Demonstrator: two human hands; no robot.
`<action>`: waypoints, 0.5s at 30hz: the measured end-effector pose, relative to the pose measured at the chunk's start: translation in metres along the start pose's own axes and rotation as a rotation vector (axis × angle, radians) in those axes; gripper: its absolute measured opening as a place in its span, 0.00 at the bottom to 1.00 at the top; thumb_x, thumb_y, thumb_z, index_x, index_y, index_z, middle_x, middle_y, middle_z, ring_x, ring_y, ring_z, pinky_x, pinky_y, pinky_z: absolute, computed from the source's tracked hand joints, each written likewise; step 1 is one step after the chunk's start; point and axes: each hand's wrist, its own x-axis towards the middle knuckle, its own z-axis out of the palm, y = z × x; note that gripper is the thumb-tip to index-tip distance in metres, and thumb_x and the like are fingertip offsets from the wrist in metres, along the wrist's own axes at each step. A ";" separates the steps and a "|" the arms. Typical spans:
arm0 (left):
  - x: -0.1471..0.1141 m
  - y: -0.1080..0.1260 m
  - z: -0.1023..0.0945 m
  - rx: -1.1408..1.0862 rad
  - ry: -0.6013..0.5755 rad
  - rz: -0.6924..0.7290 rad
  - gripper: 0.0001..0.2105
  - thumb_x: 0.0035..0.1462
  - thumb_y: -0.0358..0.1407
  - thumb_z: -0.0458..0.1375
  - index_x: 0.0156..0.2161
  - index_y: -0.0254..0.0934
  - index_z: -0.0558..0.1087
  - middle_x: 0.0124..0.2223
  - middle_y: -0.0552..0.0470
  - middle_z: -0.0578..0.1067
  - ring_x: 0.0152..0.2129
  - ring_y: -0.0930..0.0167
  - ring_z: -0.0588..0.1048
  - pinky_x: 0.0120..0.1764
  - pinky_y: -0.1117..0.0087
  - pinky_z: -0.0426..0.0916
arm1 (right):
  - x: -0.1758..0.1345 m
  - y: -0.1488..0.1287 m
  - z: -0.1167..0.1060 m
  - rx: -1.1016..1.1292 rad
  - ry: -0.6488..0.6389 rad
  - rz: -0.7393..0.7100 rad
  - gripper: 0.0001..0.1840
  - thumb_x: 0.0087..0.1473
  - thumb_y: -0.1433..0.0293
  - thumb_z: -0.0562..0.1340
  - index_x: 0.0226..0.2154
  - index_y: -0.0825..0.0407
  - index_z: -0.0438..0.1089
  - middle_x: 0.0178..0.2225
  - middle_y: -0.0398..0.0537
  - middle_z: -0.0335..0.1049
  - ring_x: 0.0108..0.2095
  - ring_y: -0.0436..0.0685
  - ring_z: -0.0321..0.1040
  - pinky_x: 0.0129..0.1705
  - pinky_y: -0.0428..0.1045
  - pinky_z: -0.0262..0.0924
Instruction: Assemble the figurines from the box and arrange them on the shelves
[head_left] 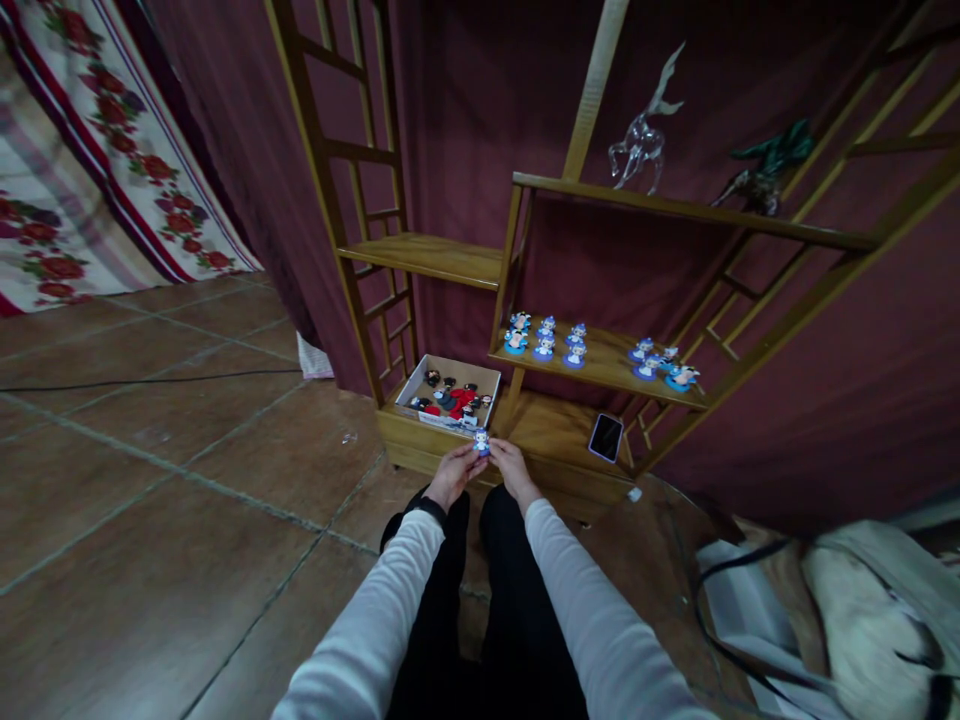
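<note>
Between my left hand (454, 474) and my right hand (513, 466) is a small white-and-purple figurine (481, 441), upright on a round purple base. Fingers of both hands are closed on it, low in front of the shelf's bottom board. Just beyond and to the left sits an open cardboard box (424, 414) with several red, black and blue figurines lying in it. On the middle shelf (600, 362) similar figurines stand in two groups: one with blue-and-white (516, 336) and purple-and-white pieces (575, 344) at the left, another (647, 360) at the right.
A phone (606, 438) lies on the bottom board at the right. A clear glass deer (640, 145) and a dark green-brown statuette (769, 165) stand on the upper shelf. Bags (877, 610) rest on the floor at the right. A thin cable (187, 383) crosses the tiles at the left.
</note>
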 end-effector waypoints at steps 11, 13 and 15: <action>0.002 0.001 -0.003 0.031 -0.037 -0.062 0.09 0.50 0.26 0.59 0.39 0.31 0.72 0.35 0.42 0.77 0.33 0.70 0.76 0.41 0.67 0.70 | 0.005 0.003 0.000 -0.049 0.048 0.016 0.17 0.38 0.57 0.64 0.27 0.53 0.72 0.28 0.46 0.73 0.29 0.52 0.68 0.34 0.48 0.63; 0.002 -0.001 -0.003 0.047 -0.039 -0.057 0.09 0.49 0.27 0.59 0.39 0.31 0.73 0.35 0.43 0.77 0.32 0.71 0.76 0.41 0.68 0.70 | 0.005 0.002 0.000 -0.055 0.060 0.019 0.18 0.39 0.57 0.63 0.28 0.54 0.72 0.27 0.45 0.73 0.28 0.51 0.67 0.33 0.47 0.62; 0.002 -0.002 -0.003 0.063 -0.050 -0.050 0.10 0.48 0.27 0.60 0.39 0.31 0.73 0.36 0.43 0.77 0.32 0.71 0.76 0.40 0.68 0.69 | 0.006 0.002 0.000 -0.061 0.064 -0.010 0.19 0.39 0.56 0.63 0.30 0.53 0.72 0.29 0.45 0.73 0.28 0.51 0.66 0.32 0.46 0.62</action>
